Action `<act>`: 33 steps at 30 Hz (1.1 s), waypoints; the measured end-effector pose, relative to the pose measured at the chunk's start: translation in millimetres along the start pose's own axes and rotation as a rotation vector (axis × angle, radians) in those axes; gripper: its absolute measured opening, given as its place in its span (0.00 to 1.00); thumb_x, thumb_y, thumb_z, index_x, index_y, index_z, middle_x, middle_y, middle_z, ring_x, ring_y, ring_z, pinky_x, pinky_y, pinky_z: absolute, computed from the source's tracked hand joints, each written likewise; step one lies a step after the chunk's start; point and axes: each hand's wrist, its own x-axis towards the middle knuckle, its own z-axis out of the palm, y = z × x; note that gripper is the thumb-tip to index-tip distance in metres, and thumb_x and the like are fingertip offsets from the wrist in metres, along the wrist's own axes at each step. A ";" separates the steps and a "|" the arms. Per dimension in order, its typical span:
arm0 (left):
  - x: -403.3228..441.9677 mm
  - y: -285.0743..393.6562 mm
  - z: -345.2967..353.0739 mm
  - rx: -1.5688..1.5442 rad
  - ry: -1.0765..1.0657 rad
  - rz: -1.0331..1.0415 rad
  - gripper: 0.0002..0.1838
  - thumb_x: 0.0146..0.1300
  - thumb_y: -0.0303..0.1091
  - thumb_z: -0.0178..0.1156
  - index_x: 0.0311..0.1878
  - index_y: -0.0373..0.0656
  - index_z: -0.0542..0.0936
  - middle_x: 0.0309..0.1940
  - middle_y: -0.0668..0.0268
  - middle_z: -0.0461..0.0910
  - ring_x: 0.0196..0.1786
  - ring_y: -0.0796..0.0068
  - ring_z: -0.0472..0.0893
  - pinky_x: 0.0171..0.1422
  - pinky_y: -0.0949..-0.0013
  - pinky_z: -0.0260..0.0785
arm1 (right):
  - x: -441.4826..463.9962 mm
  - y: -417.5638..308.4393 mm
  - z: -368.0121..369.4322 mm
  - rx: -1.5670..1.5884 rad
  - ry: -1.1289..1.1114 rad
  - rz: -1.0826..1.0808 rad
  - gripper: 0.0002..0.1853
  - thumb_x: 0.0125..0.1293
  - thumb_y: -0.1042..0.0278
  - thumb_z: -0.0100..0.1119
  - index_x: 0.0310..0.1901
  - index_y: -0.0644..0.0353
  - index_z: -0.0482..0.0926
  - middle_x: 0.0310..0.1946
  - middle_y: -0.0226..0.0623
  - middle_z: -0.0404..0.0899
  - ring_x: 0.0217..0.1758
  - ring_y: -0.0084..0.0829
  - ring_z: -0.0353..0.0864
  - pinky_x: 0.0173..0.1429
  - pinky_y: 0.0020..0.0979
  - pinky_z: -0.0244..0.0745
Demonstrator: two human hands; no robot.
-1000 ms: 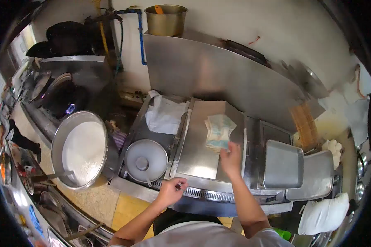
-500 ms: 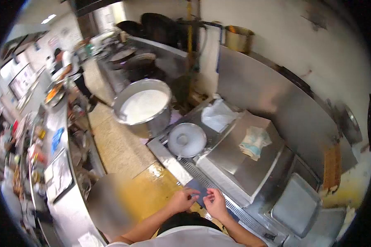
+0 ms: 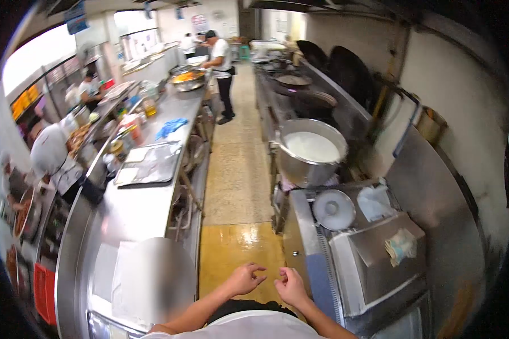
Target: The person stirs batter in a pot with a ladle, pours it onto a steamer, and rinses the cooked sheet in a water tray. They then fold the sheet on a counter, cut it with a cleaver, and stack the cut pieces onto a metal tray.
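Note:
My left hand (image 3: 245, 279) is held in front of my body over the walkway, fingers loosely bent and apart, with nothing in it. Close beside it, across a small gap, is my right hand (image 3: 292, 287), its fingers half curled and also holding nothing visible. Neither hand touches anything. Nearest to the right hand is a blue panel (image 3: 311, 277) along the front of the steel counter. On that side stands a sloped steel cover (image 3: 373, 254) with a folded cloth (image 3: 401, 247) on it. A round metal lid (image 3: 333, 209) lies beyond.
A large pot (image 3: 308, 164) of white liquid stands ahead on the right, before woks. Along the left runs a steel worktable (image 3: 136, 214) with trays (image 3: 150, 164) and a blue cloth (image 3: 171, 127). A co-worker (image 3: 220, 68) stands at its far end; others work at left.
My view has swung left and up, so the walkway now runs straight ahead and the counter sits farther right. Both hands stay before my body, empty, with the fingers a little more extended.

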 end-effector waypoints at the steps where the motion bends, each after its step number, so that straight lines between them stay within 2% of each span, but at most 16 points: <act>1: -13.2 -8.8 -9.8 0.014 0.042 -0.024 0.21 0.67 0.45 0.70 0.58 0.45 0.86 0.58 0.48 0.81 0.52 0.53 0.87 0.59 0.55 0.79 | 5.3 -8.5 10.4 -0.007 -0.055 -0.001 0.22 0.62 0.72 0.68 0.58 0.68 0.77 0.49 0.48 0.81 0.39 0.36 0.86 0.45 0.35 0.83; 5: -75.7 -75.2 -41.7 0.168 0.253 -0.112 0.22 0.66 0.45 0.70 0.60 0.45 0.85 0.66 0.46 0.76 0.66 0.47 0.79 0.72 0.53 0.72 | 27.7 -42.5 66.9 -0.064 -0.294 -0.039 0.24 0.63 0.70 0.68 0.60 0.68 0.77 0.51 0.48 0.81 0.41 0.37 0.86 0.48 0.37 0.83; 9: -158.7 -134.0 -79.9 0.125 0.357 -0.311 0.24 0.63 0.45 0.72 0.59 0.44 0.85 0.69 0.44 0.73 0.70 0.43 0.74 0.75 0.53 0.68 | 33.4 -70.9 154.4 -0.111 -0.519 -0.132 0.25 0.64 0.65 0.66 0.61 0.68 0.77 0.52 0.53 0.81 0.44 0.43 0.86 0.52 0.41 0.81; 12: -230.0 -192.0 -86.6 0.109 0.543 -0.478 0.25 0.61 0.46 0.74 0.57 0.42 0.84 0.64 0.46 0.75 0.67 0.43 0.75 0.71 0.52 0.70 | 27.1 -119.2 213.4 -0.097 -0.696 -0.126 0.27 0.65 0.63 0.65 0.62 0.68 0.77 0.54 0.56 0.81 0.49 0.48 0.85 0.58 0.44 0.80; 15: -294.5 -219.2 -98.8 0.178 0.747 -0.682 0.27 0.59 0.46 0.76 0.51 0.36 0.81 0.54 0.47 0.76 0.58 0.45 0.77 0.65 0.51 0.72 | 12.4 -144.6 273.8 -0.117 -0.849 -0.218 0.27 0.66 0.62 0.65 0.63 0.68 0.76 0.56 0.57 0.80 0.55 0.51 0.83 0.62 0.46 0.78; 18: -342.4 -225.0 -108.3 0.288 0.870 -0.856 0.27 0.58 0.46 0.76 0.49 0.36 0.78 0.48 0.49 0.75 0.53 0.46 0.76 0.60 0.51 0.72 | -2.2 -168.1 325.1 -0.170 -0.980 -0.326 0.28 0.67 0.63 0.64 0.65 0.68 0.74 0.59 0.58 0.78 0.61 0.55 0.80 0.66 0.47 0.76; 19: -354.7 -234.8 -103.6 0.350 0.826 -0.906 0.25 0.57 0.45 0.77 0.48 0.37 0.80 0.49 0.48 0.75 0.53 0.45 0.76 0.59 0.51 0.73 | -7.2 -178.3 339.8 -0.190 -1.034 -0.332 0.28 0.67 0.63 0.63 0.66 0.68 0.73 0.60 0.58 0.77 0.63 0.56 0.79 0.67 0.48 0.75; 22: -379.1 -257.4 -90.5 0.342 0.670 -0.910 0.20 0.57 0.41 0.75 0.45 0.38 0.81 0.47 0.48 0.76 0.53 0.46 0.77 0.57 0.50 0.73 | -20.2 -220.4 378.0 -0.296 -1.142 -0.413 0.29 0.67 0.64 0.62 0.67 0.69 0.72 0.62 0.59 0.75 0.64 0.58 0.77 0.68 0.48 0.74; 23: -385.0 -271.6 -82.2 0.357 0.647 -0.836 0.13 0.58 0.36 0.71 0.43 0.41 0.83 0.44 0.50 0.78 0.53 0.47 0.78 0.56 0.49 0.74 | -26.4 -232.4 388.8 -0.339 -1.167 -0.448 0.29 0.67 0.64 0.62 0.67 0.69 0.71 0.63 0.58 0.75 0.65 0.58 0.77 0.68 0.48 0.74; 26: -385.3 -268.2 -87.4 0.281 0.854 -0.715 0.08 0.59 0.30 0.66 0.42 0.42 0.82 0.40 0.52 0.81 0.50 0.47 0.80 0.54 0.49 0.74 | -39.8 -234.5 434.7 -0.261 -1.121 -0.727 0.27 0.64 0.67 0.61 0.65 0.68 0.73 0.63 0.59 0.74 0.61 0.57 0.79 0.70 0.50 0.72; 27: -385.7 -272.2 -91.0 0.225 0.936 -0.668 0.05 0.62 0.29 0.64 0.40 0.42 0.81 0.36 0.52 0.82 0.44 0.44 0.81 0.50 0.48 0.74 | -41.1 -236.2 450.8 -0.231 -1.033 -0.906 0.27 0.63 0.68 0.61 0.64 0.67 0.73 0.60 0.58 0.75 0.59 0.55 0.80 0.69 0.52 0.72; 29: -385.4 -251.2 -120.3 0.048 1.108 -0.671 0.04 0.64 0.29 0.63 0.40 0.41 0.79 0.35 0.49 0.81 0.42 0.42 0.80 0.47 0.47 0.74 | -37.0 -241.4 481.4 -0.165 -0.839 -1.247 0.27 0.60 0.69 0.61 0.62 0.64 0.74 0.54 0.55 0.79 0.56 0.51 0.81 0.68 0.55 0.71; 30: -387.3 -244.4 -132.7 -0.040 1.193 -0.671 0.04 0.65 0.29 0.62 0.40 0.40 0.79 0.34 0.48 0.81 0.41 0.41 0.80 0.46 0.47 0.73 | -29.4 -242.1 494.3 -0.310 -0.872 -1.261 0.25 0.59 0.69 0.62 0.60 0.63 0.76 0.51 0.54 0.80 0.56 0.49 0.81 0.68 0.55 0.70; 31: -390.9 -250.1 -138.9 0.051 1.248 -0.588 0.07 0.73 0.33 0.60 0.43 0.39 0.77 0.33 0.47 0.80 0.39 0.39 0.81 0.42 0.47 0.72 | -18.5 -244.7 506.0 -0.454 -0.900 -1.272 0.24 0.59 0.69 0.62 0.58 0.62 0.78 0.48 0.52 0.81 0.55 0.47 0.81 0.67 0.55 0.69; 33: -391.5 -243.8 -157.9 -0.064 1.147 -0.699 0.10 0.72 0.36 0.62 0.44 0.39 0.76 0.31 0.47 0.81 0.38 0.39 0.82 0.42 0.46 0.72 | 5.3 -251.2 520.0 -0.650 -0.900 -1.231 0.22 0.56 0.69 0.64 0.54 0.60 0.82 0.43 0.48 0.82 0.54 0.46 0.81 0.67 0.53 0.68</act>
